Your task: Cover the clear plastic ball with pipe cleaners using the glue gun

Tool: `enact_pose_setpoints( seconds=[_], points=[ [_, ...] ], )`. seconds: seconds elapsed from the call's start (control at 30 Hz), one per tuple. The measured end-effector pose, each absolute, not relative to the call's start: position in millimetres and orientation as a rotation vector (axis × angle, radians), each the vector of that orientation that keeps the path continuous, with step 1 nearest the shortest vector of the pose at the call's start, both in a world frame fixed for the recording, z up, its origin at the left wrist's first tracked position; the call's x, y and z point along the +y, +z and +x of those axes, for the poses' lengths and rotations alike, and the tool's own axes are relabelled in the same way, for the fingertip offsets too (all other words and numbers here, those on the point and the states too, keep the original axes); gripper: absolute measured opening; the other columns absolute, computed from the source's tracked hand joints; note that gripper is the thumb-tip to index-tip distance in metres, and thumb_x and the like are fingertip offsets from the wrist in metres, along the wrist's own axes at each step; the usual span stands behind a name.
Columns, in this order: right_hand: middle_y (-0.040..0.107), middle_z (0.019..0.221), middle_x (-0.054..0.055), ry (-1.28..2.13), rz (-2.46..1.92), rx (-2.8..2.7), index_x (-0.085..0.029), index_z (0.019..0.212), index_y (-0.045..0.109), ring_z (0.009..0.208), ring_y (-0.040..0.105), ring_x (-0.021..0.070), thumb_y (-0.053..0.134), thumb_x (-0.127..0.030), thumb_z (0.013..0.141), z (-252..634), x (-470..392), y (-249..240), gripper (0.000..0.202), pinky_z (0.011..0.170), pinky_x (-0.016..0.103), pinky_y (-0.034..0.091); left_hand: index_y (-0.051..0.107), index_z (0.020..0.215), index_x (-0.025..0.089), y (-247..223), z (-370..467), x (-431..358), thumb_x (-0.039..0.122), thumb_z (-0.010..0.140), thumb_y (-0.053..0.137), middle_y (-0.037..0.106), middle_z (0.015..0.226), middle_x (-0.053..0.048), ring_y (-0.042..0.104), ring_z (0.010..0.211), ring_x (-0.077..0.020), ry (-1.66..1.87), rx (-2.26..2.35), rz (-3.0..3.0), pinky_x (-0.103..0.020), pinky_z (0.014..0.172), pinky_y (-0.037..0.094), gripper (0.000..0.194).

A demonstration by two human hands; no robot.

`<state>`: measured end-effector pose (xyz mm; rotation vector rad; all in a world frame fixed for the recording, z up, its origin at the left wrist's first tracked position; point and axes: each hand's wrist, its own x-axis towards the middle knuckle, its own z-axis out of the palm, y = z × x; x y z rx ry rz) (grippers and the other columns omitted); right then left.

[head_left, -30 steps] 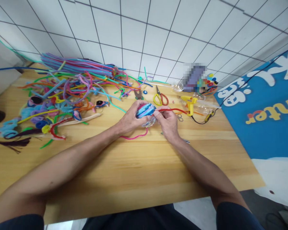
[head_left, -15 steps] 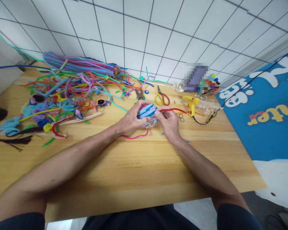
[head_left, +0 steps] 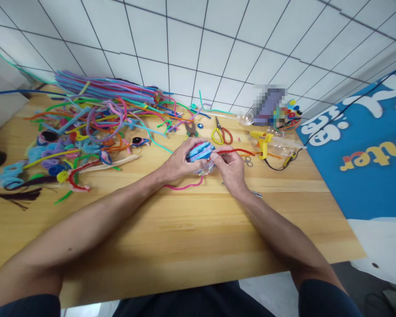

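Above the middle of the wooden table (head_left: 185,229), my left hand (head_left: 178,166) wraps around a rounded bundle of pipe cleaners (head_left: 200,152) in blue, purple and pink. My right hand (head_left: 230,169) pinches a red pipe cleaner (head_left: 236,151) at the bundle's right side, and its free end sticks out to the right. Whether the red piece is fixed to the bundle is hidden by my fingers. A pink pipe cleaner (head_left: 186,188) lies in a curve just below the bundle.
A heap of loose pipe cleaners (head_left: 95,119) covers the back left, with a long bunch (head_left: 108,90) behind it. Pliers (head_left: 191,129), scissors (head_left: 221,132) and a yellow glue gun (head_left: 263,141) with a cord lie beyond my hands. A tiled wall (head_left: 185,48) borders the back.
My hands keep the same grip on the bundle and the red pipe cleaner. The whole view has shifted slightly, with things appearing a little further left.
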<state>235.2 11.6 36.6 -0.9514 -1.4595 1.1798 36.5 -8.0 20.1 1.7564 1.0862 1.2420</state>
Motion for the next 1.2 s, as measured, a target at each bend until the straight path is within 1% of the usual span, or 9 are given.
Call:
enact_pose_setpoints(
  seconds=[0.1,0.17,0.27,0.43,0.63,0.77,0.87,0.97,1.2],
  points=[
    [0.065,0.068,-0.004,1.158,-0.953,-1.485,-0.024,0.090,0.073,0.062,0.054,0.0133,0.090,-0.054,0.080,236,11,37,0.036,0.060,0.028,0.047,0.059,0.150,0.022,17,32,-6,0.056,0.092,0.078,0.062,0.153,-0.014,0.058,0.146,-0.0336,1.257,1.049,1.840,-0.050,0.129,0.045,0.070],
    [0.065,0.068,-0.004,1.144,-0.961,-1.500,-0.025,0.090,0.073,0.062,0.053,0.0135,0.089,-0.056,0.081,236,12,37,0.036,0.060,0.028,0.047,0.058,0.153,0.025,16,29,-6,0.061,0.099,0.069,0.060,0.157,-0.013,0.054,0.151,-0.0339,1.220,1.006,1.841,-0.051,0.133,0.040,0.067],
    [0.066,0.070,-0.003,1.145,-0.960,-1.495,-0.025,0.090,0.072,0.062,0.055,0.0138,0.087,-0.058,0.082,237,14,36,0.037,0.060,0.029,0.047,0.057,0.157,0.027,16,27,-6,0.064,0.105,0.056,0.060,0.158,-0.010,0.053,0.153,-0.0328,1.172,0.960,1.796,-0.049,0.135,0.038,0.064],
    [0.065,0.069,-0.004,1.142,-0.959,-1.501,-0.025,0.090,0.072,0.061,0.054,0.0132,0.088,-0.059,0.082,238,16,35,0.038,0.059,0.028,0.047,0.056,0.157,0.024,17,30,-6,0.061,0.097,0.072,0.062,0.154,-0.013,0.058,0.146,-0.0331,1.160,1.059,1.857,-0.050,0.130,0.043,0.072],
    [0.069,0.073,-0.003,1.161,-0.965,-1.526,-0.025,0.090,0.071,0.065,0.060,0.0146,0.087,-0.060,0.082,237,13,38,0.040,0.063,0.030,0.051,0.059,0.152,0.023,18,31,-5,0.057,0.095,0.076,0.064,0.151,-0.012,0.062,0.142,-0.0316,1.195,1.035,1.852,-0.046,0.125,0.048,0.068],
    [0.067,0.072,-0.003,1.182,-0.946,-1.518,-0.025,0.091,0.072,0.064,0.059,0.0141,0.086,-0.059,0.083,239,13,40,0.038,0.062,0.029,0.049,0.058,0.152,0.019,17,32,-6,0.051,0.094,0.076,0.063,0.150,-0.013,0.062,0.142,-0.0308,1.214,1.054,1.840,-0.044,0.125,0.048,0.069],
    [0.058,0.066,-0.005,1.181,-0.929,-1.556,-0.025,0.090,0.073,0.063,0.054,0.0138,0.082,-0.064,0.087,241,14,43,0.040,0.061,0.029,0.046,0.057,0.153,0.018,15,32,-6,0.050,0.094,0.076,0.063,0.150,-0.014,0.062,0.142,-0.0309,1.225,1.060,1.804,-0.044,0.125,0.048,0.070],
    [0.049,0.062,-0.005,1.140,-0.911,-1.638,-0.025,0.085,0.075,0.066,0.054,0.0158,0.076,-0.071,0.091,244,14,47,0.046,0.064,0.030,0.047,0.058,0.152,0.020,13,31,-5,0.051,0.093,0.077,0.064,0.150,-0.013,0.062,0.142,-0.0311,1.227,1.053,1.791,-0.045,0.126,0.048,0.069],
    [0.051,0.063,-0.004,1.118,-0.955,-1.664,-0.024,0.078,0.075,0.063,0.047,0.0141,0.075,-0.082,0.087,245,15,47,0.058,0.062,0.031,0.042,0.059,0.150,0.022,14,31,-4,0.052,0.094,0.077,0.065,0.149,-0.012,0.063,0.140,-0.0299,1.230,1.027,1.825,-0.043,0.125,0.049,0.066]
  ],
)
